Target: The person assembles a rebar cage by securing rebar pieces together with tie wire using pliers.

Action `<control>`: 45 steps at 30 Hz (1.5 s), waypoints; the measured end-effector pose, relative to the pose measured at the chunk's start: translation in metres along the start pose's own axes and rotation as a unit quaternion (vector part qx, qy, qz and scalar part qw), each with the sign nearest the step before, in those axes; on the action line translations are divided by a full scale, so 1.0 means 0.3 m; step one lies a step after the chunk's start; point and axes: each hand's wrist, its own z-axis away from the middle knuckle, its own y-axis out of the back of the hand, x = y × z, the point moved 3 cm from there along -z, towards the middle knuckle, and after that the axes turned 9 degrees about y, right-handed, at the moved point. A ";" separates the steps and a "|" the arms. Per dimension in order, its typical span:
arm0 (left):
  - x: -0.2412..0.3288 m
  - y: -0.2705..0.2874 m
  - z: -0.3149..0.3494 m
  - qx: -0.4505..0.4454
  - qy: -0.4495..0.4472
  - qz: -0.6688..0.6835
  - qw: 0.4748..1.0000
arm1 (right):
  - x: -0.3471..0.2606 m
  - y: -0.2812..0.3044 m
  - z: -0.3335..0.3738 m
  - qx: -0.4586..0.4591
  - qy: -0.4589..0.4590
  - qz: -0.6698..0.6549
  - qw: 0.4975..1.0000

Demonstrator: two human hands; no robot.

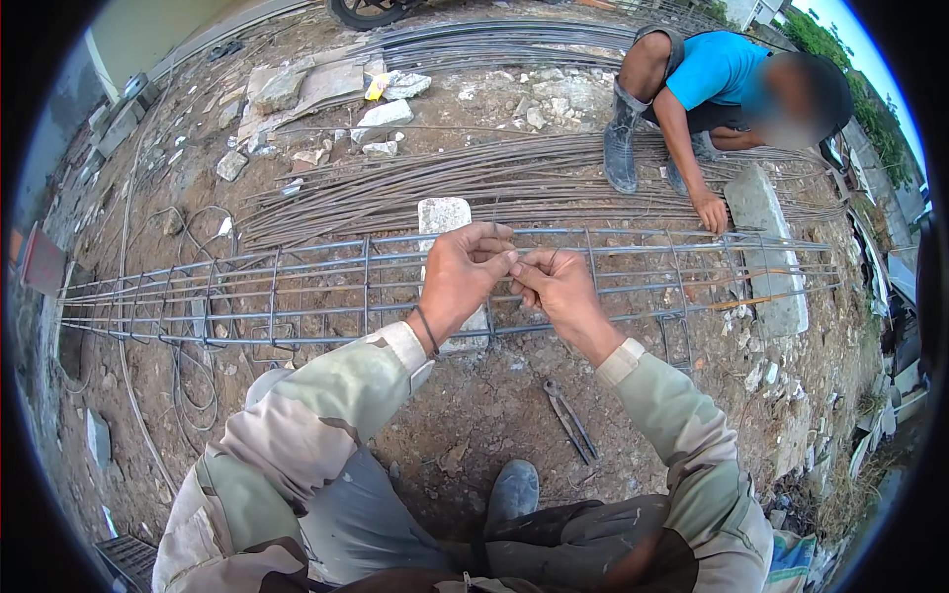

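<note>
The cage (367, 287) lies crosswise beneath the left hand (460, 274) and right hand (561, 289), fingers pinched, contents unclear. It looks heavy and stiff, best gripped by its long bars (247, 342).

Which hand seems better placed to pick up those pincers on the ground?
Probably the right hand: the pincers lie just below it in the picture, nearer than to the left hand. Both hands are close together over the steel-bar cage.
</note>
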 end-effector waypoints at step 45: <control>-0.240 -0.053 0.048 0.001 0.352 0.131 0.927 | 0.116 0.387 -0.031 -0.033 -0.141 -0.009 0.990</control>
